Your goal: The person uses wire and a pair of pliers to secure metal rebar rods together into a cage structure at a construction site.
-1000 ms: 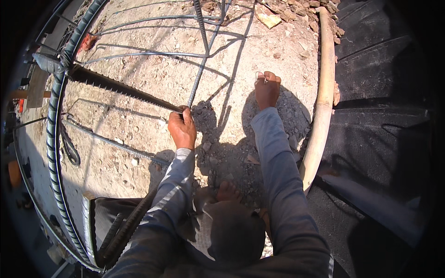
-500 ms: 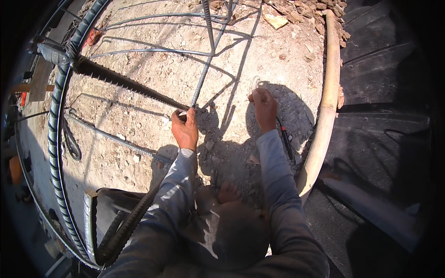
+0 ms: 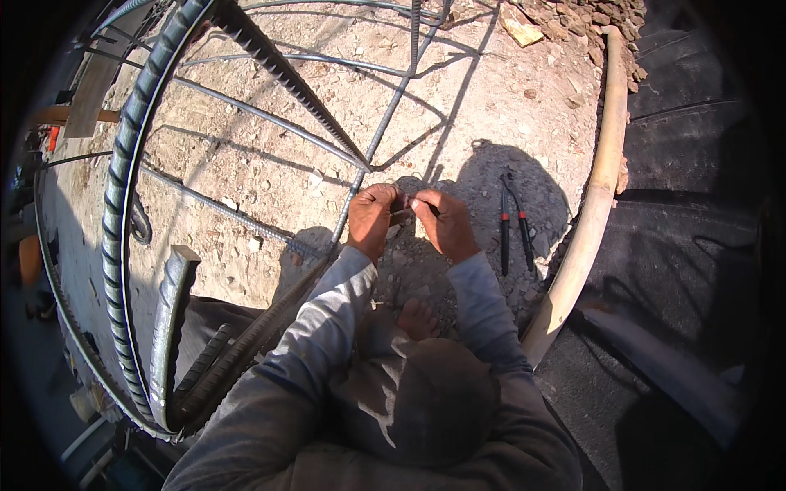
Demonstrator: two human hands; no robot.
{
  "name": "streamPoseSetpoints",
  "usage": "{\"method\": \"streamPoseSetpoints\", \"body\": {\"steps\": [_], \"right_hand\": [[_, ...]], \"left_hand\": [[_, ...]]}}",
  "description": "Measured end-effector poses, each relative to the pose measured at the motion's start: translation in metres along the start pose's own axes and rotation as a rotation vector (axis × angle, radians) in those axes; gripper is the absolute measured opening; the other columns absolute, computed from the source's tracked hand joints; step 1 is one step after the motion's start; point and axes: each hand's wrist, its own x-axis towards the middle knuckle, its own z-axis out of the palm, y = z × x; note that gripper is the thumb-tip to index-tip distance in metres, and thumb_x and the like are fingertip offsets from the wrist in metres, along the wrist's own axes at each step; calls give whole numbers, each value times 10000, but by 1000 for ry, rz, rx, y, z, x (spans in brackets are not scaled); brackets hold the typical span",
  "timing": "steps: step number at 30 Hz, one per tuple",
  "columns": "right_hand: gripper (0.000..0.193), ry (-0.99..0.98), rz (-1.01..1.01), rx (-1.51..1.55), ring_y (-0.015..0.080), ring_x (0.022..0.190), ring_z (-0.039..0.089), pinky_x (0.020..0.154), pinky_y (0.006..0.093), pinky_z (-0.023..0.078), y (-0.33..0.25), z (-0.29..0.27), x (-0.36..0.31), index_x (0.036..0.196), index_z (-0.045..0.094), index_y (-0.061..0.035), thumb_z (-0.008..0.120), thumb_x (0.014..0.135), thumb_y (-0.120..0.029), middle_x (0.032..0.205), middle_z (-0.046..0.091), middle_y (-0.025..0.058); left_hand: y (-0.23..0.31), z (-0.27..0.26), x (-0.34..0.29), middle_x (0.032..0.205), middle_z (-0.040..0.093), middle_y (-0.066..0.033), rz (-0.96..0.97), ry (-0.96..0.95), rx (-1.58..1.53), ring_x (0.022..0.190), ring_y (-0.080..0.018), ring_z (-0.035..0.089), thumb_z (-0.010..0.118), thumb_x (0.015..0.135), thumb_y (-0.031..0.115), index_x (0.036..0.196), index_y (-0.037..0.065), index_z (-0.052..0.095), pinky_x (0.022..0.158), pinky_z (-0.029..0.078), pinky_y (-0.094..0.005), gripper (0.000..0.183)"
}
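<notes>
My left hand [image 3: 372,219] and my right hand [image 3: 443,222] meet in front of me, fingertips together. Between them they pinch a thin piece of tie wire [image 3: 403,204], right where a thin ribbed steel bar [image 3: 385,131] crosses a thick dark rebar [image 3: 291,78]. Both wrists are in grey sleeves. A pair of pincers with red-banded handles [image 3: 512,229] lies on the sandy ground just right of my right hand, untouched.
A heavy ribbed rebar [image 3: 123,213] curves down the left side, with more bars [image 3: 246,344] by my left knee. A pale pipe [image 3: 594,188] runs along the right, edging dark sheeting [image 3: 679,213]. Rubble [image 3: 573,16] lies at the top. My bare foot [image 3: 417,317] rests below the hands.
My right hand came in from the right and joined the left at the bar crossing. The pincers now lie on the ground. The view shifted, so the bars sit further right.
</notes>
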Motion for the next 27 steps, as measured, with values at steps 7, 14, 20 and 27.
{"method": "streamPoseSetpoints", "body": {"steps": [7, 14, 20, 27], "right_hand": [[189, -198, 58, -110, 239, 741, 651, 660, 349, 488, -2, -38, 9, 952, 683, -5, 650, 860, -166, 820, 675, 154], [226, -337, -61, -185, 351, 801, 643, 716, 413, 495, -5, -36, 11, 965, 686, -14, 599, 890, -209, 860, 679, 169], [200, -295, -59, -175, 375, 771, 628, 675, 442, 476, -2, -11, 5, 961, 650, 1, 574, 894, -172, 818, 656, 205], [165, -242, -9, -120, 376, 667, 622, 591, 428, 460, 0, 6, -1, 963, 639, -2, 577, 887, -134, 753, 636, 216]], "left_hand": [[-6, -38, -15, 730, 648, -114, 449, -13, 777, 628, -207, 622, 550, 896, 131, 843, 19, 660, 587, 482, -341, 165], [10, -27, -32, 685, 634, -131, 302, 128, 972, 560, -198, 591, 534, 895, 99, 857, 43, 683, 545, 457, -331, 163], [15, -40, -41, 622, 575, -59, -224, -49, 288, 498, -126, 499, 464, 888, 27, 832, 15, 649, 446, 412, -312, 194], [14, -49, -34, 563, 514, -14, -215, 101, 164, 468, -97, 462, 494, 851, 65, 788, 19, 629, 398, 330, -230, 156]]}}
